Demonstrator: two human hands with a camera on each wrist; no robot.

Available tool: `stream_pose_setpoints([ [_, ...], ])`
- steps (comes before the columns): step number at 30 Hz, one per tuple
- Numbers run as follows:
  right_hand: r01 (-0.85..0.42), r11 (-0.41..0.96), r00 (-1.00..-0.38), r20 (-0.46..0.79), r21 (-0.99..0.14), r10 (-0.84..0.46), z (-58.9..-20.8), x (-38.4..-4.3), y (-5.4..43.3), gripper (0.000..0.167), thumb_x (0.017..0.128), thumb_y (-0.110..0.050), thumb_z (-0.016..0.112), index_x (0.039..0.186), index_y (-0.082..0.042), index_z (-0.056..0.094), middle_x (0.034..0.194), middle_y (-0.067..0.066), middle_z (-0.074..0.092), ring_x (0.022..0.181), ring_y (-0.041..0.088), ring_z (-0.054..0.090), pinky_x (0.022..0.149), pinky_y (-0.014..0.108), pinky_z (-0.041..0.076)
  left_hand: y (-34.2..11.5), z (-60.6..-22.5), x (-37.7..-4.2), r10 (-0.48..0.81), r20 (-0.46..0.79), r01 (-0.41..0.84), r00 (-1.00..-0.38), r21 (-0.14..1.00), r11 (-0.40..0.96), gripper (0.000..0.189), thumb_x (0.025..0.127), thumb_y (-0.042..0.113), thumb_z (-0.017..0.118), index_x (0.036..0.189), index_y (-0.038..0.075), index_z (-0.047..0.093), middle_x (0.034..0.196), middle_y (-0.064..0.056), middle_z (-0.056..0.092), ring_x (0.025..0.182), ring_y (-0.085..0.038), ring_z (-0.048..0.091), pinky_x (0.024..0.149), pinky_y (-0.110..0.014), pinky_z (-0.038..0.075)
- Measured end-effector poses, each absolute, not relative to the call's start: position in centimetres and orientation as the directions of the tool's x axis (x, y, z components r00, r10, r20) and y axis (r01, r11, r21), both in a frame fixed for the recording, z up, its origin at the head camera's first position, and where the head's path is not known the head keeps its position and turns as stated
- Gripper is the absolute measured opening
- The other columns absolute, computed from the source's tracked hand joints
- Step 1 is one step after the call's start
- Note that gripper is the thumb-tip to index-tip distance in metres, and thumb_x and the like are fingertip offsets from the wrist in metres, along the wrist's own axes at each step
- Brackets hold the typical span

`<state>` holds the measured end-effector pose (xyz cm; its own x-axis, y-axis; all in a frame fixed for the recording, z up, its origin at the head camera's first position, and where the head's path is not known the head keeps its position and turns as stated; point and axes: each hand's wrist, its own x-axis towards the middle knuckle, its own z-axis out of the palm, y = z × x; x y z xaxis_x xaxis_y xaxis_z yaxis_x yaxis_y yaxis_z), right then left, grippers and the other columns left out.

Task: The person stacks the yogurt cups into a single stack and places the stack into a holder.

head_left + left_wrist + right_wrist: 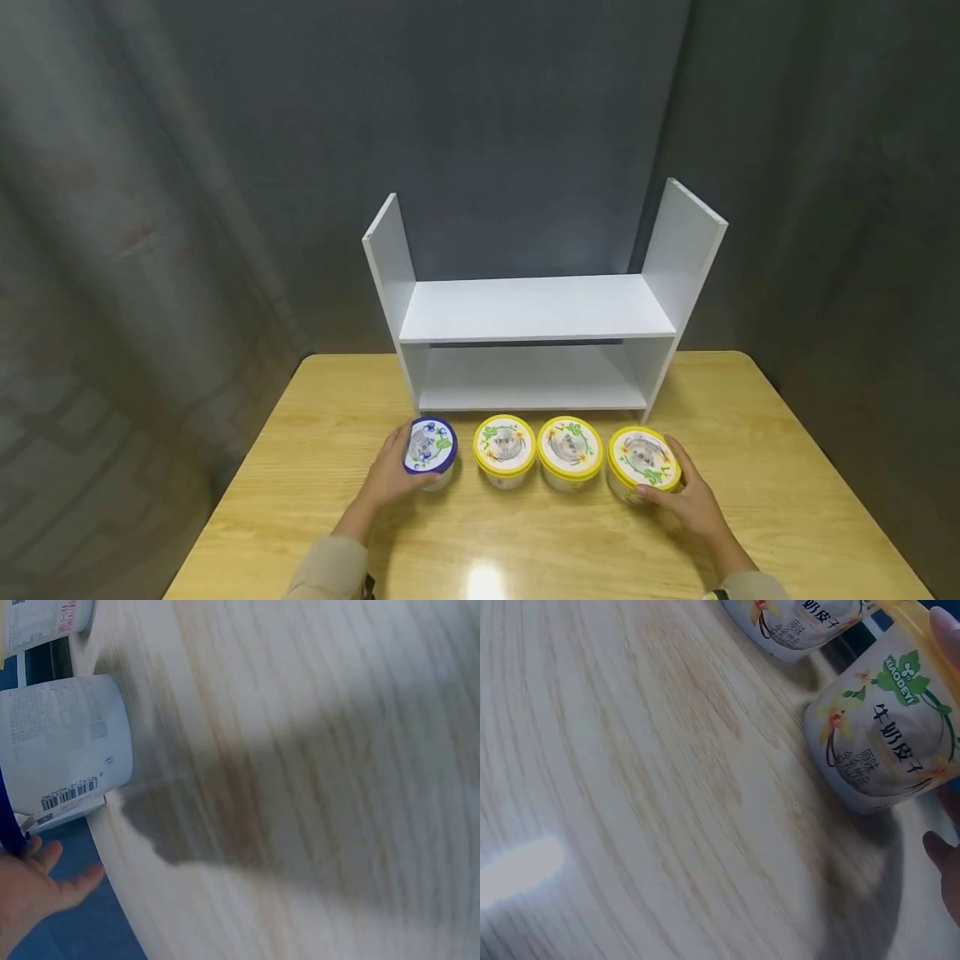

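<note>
Blue-lidded cup [431,445] stands on table [465,542] at row's left end, held in person's left grip [390,473] | right-end yellow-lidded cup [643,457] held by right grip [692,498], thumb on near side | two more yellow-lidded cups [505,444] between | white shelf [536,307] behind.

Head cam looks forward and down from above, farthest off, covering table [570,537] and white shelf [536,308]; left wrist cam close, rolled sideways, blue-lidded tub [67,742] at left edge; right wrist cam close, tilted, yellow-lidded tub [885,727] upper right; head view shares both tubs
</note>
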<state>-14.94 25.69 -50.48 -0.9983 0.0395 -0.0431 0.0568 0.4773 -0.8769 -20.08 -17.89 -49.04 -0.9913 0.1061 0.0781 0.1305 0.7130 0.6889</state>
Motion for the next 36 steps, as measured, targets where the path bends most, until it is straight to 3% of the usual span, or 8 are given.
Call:
stream_pose_setpoints([
  [8, 0.029, 0.268, -0.999, -0.017, -0.963, 0.046, -51.0, -14.7, 25.2, 0.099, 0.07, -0.007, 0.07, 0.139, -0.01, -0.001, 0.138, 0.028, 0.006, 0.12, 0.045, 0.016, 0.095, 0.056, 0.016, -17.6, -49.4, -19.5, 0.066, 0.117, 0.133, -0.991, 0.79, 0.598, 0.1, 0.054, 0.032, 0.08, 0.132, -0.002, 0.028, 0.13, -0.025, 0.029, 0.115, -0.042, 0.032, 0.091, -0.056, 0.028],
  [11, 0.036, 0.253, -0.998, -0.023, -0.967, 0.056, -51.1, -14.7, 25.0, 0.098, 0.07, -0.007, 0.07, 0.139, -0.011, 0.0, 0.138, 0.027, 0.008, 0.119, 0.041, 0.02, 0.096, 0.032, 0.029, -17.7, -49.6, -19.5, 0.051, 0.122, 0.129, -0.991, 0.799, 0.588, 0.1, 0.054, 0.034, 0.08, 0.132, -0.001, 0.029, 0.13, -0.025, 0.03, 0.115, -0.04, 0.032, 0.091, -0.055, 0.028],
  [15, 0.042, 0.232, -0.998, -0.028, -0.972, 0.062, -51.0, -14.6, 24.8, 0.096, 0.071, -0.007, 0.069, 0.139, -0.011, 0.001, 0.137, 0.026, 0.012, 0.116, 0.035, 0.024, 0.076, 0.004, 0.031, -17.8, -49.4, -19.4, 0.036, 0.135, 0.131, -0.99, 0.801, 0.584, 0.1, 0.054, 0.035, 0.08, 0.133, 0.0, 0.028, 0.129, -0.024, 0.031, 0.114, -0.04, 0.033, 0.091, -0.055, 0.028],
  [26, 0.037, 0.167, -0.997, -0.026, -0.985, 0.067, -50.9, -14.8, 24.9, 0.096, 0.071, -0.003, 0.068, 0.139, -0.014, 0.002, 0.139, 0.024, 0.007, 0.12, 0.037, 0.016, 0.077, 0.001, 0.028, -17.9, -46.4, -19.0, 0.038, 0.181, 0.17, -0.983, 0.805, 0.569, 0.102, 0.054, 0.035, 0.08, 0.134, 0.002, 0.026, 0.132, -0.022, 0.028, 0.117, -0.039, 0.03, 0.091, -0.055, 0.029],
  [32, 0.022, 0.179, -0.995, -0.005, -0.984, 0.098, -51.2, -14.6, 24.9, 0.095, 0.069, -0.002, 0.069, 0.139, -0.011, 0.005, 0.136, 0.024, 0.014, 0.105, 0.004, 0.029, 0.077, 0.001, 0.029, -17.6, -44.5, -18.6, 0.064, 0.236, 0.231, -0.97, 0.805, 0.547, 0.102, 0.054, 0.033, 0.081, 0.135, 0.003, 0.025, 0.133, -0.02, 0.029, 0.117, -0.037, 0.03, 0.092, -0.054, 0.028],
  [34, 0.018, 0.173, -0.995, -0.001, -0.985, 0.097, -51.2, -14.7, 24.8, 0.095, 0.069, -0.002, 0.069, 0.139, -0.012, 0.005, 0.136, 0.023, 0.014, 0.105, 0.002, 0.029, 0.077, 0.001, 0.029, -17.3, -44.0, -18.5, 0.075, 0.25, 0.25, -0.965, 0.803, 0.542, 0.102, 0.054, 0.033, 0.081, 0.135, 0.004, 0.025, 0.133, -0.018, 0.029, 0.117, -0.035, 0.031, 0.092, -0.053, 0.028],
  [36, 0.018, 0.169, -0.995, -0.002, -0.985, 0.095, -51.3, -14.7, 24.8, 0.094, 0.07, -0.003, 0.069, 0.139, -0.013, 0.006, 0.137, 0.023, 0.014, 0.11, 0.009, 0.028, 0.078, 0.001, 0.028, -17.0, -43.4, -18.4, 0.086, 0.263, 0.267, -0.961, 0.799, 0.539, 0.102, 0.054, 0.034, 0.08, 0.135, 0.005, 0.025, 0.133, -0.017, 0.03, 0.117, -0.034, 0.031, 0.091, -0.053, 0.029],
])
